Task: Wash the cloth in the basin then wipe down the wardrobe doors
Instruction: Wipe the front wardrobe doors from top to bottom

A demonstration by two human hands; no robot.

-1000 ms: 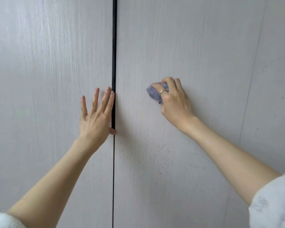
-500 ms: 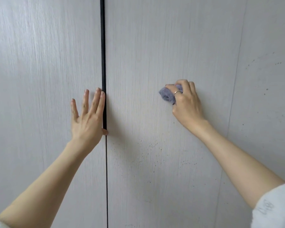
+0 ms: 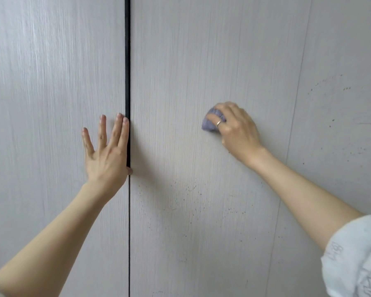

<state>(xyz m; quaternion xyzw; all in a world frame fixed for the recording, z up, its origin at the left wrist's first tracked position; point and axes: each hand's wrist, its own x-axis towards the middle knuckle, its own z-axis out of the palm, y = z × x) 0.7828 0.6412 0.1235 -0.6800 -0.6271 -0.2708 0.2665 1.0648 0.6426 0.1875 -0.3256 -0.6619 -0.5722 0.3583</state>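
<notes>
Nearest, a pale rolled sleeve [image 3: 358, 258] covered the right forearm; farther, the left hand [image 3: 106, 151] lay flat, fingers straight, on the left door [image 3: 51, 103] beside the dark gap [image 3: 127, 61]; the right hand [image 3: 237, 129] clutched a bunched purple cloth [image 3: 211, 123] against the matte, wood-grained right door [image 3: 180, 61]; wiping seemed underway; next, probably the dark specks [image 3: 189, 189] below.

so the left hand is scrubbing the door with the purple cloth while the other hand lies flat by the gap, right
Not quite: the head view shows the right hand gripping the purple cloth against the door. The left hand is the one lying flat by the gap.
</notes>
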